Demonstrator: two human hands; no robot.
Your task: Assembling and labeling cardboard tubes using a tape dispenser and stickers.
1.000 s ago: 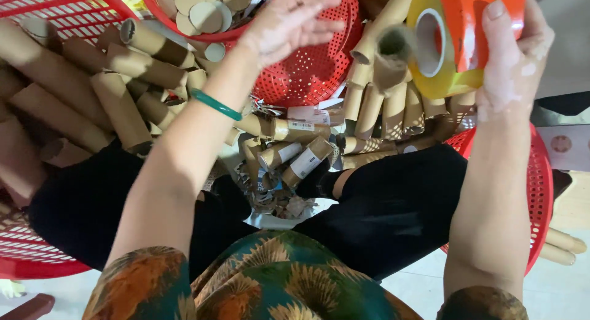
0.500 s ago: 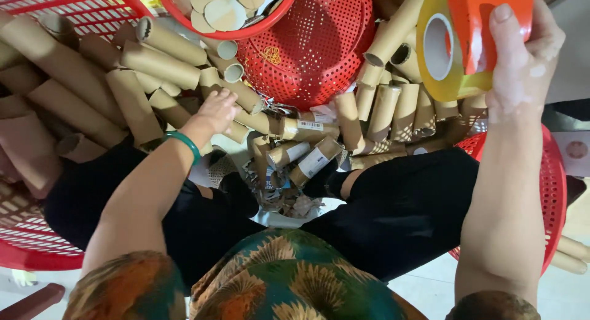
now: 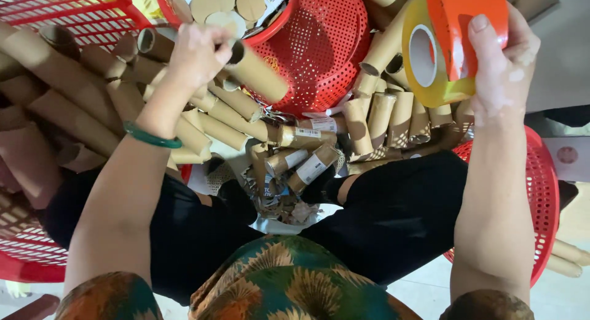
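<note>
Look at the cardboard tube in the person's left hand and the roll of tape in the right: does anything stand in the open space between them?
Nothing visible does. The left hand holds the cardboard tube lifted above the pile of tubes; the right hand holds the tape roll raised. Only the red perforated basket lies underneath, between them.

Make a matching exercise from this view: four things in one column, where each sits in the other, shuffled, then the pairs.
Things:
1. cardboard tube
2. tape roll
3. green bangle
4. cardboard discs

Places:
A. in the round red basket at the top
B. gripped by the left hand
C. held up in the right hand
D. around the left wrist

Pairs: 1-B, 2-C, 3-D, 4-A
</note>
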